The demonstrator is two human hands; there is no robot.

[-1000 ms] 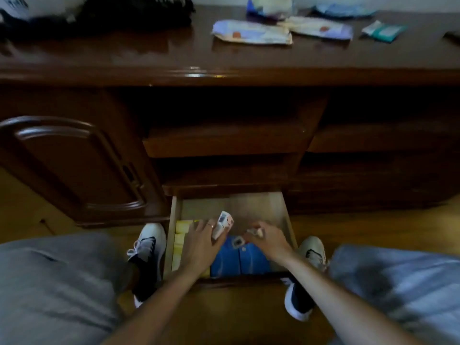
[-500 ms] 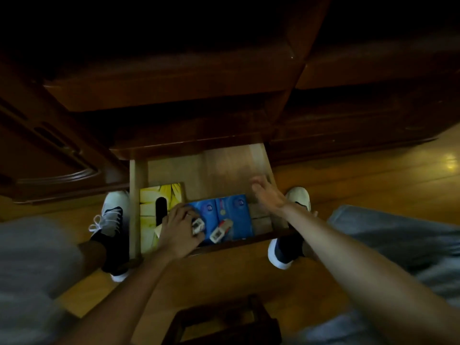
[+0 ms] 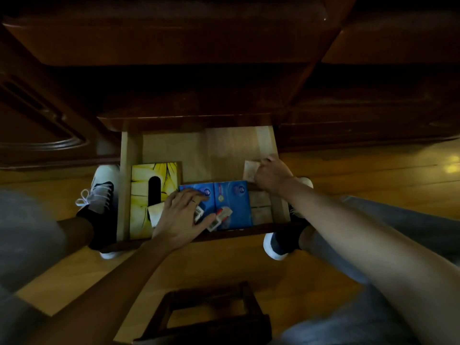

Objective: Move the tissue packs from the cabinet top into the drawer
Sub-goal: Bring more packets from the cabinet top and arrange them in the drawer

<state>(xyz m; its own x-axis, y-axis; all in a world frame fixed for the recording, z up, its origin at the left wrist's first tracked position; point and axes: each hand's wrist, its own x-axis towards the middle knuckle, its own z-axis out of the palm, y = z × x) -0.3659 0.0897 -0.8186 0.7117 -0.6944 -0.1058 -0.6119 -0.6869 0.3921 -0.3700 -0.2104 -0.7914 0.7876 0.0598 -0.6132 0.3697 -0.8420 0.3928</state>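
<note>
The open wooden drawer (image 3: 132,185) sits low between my feet. A yellow tissue box (image 3: 142,185) lies at its left, and two blue tissue packs (image 3: 234,200) fill the middle. My left hand (image 3: 181,215) lies flat with fingers spread over the left blue pack and a small white pack (image 3: 199,216); a second small white-and-red pack (image 3: 222,216) lies just beyond my thumb. A tan pack (image 3: 155,214) peeks out by my wrist. My right hand (image 3: 271,174) pinches a small tan tissue pack (image 3: 249,170) at the drawer's right side, above other tan packs (image 3: 260,206). The cabinet top is out of view.
The dark wooden cabinet (image 3: 199,90) rises behind the drawer, with a carved door (image 3: 42,125) at the left. My shoes (image 3: 102,192) flank the drawer on the wooden floor. A dark wooden stool (image 3: 206,317) stands below me.
My view tilted down, so the cabinet top dropped out of sight. My right hand moved to the drawer's right side and took hold of a tan pack. My left hand flattened over the small packs.
</note>
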